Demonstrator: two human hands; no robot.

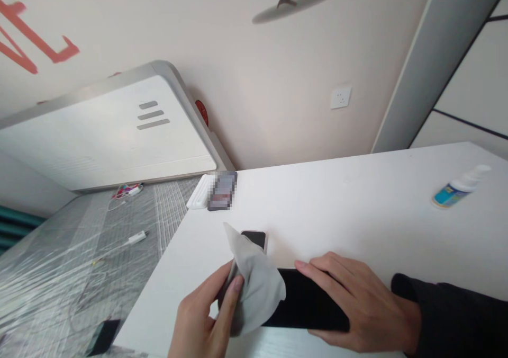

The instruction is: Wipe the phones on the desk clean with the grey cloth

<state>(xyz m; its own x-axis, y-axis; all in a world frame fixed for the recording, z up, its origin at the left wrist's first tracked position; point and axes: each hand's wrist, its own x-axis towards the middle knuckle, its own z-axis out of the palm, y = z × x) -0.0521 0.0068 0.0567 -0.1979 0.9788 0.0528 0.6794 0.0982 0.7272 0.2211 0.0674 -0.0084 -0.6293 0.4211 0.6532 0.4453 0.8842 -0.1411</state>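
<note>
While the right hand lies flat with its fingers pressed together along the top of a black phone, pinning it to the white bench, the left hand pinches a grey cloth between thumb and fingers at the phone's left end. The phone lies lengthwise near the bench's front edge, at about 6 o'clock in the view, its left part hidden under the cloth, which drapes over it and rises to a loose point toward 12 o'clock. Just beyond that point, a small dark device with a pale rim rests on the bench, partly covered by the cloth. Farther off, toward 11 o'clock at the bench's back left corner, a white ribbed item lies beside a blurred dark object. A small spray bottle with a blue label lies on its side at about 2 o'clock, well apart from both hands. Left of the bench, at 9 o'clock, a plastic-wrapped surface carries white cables, and a dark flat thing sits near 7 o'clock. A wall socket shows at 12 o'clock.
</note>
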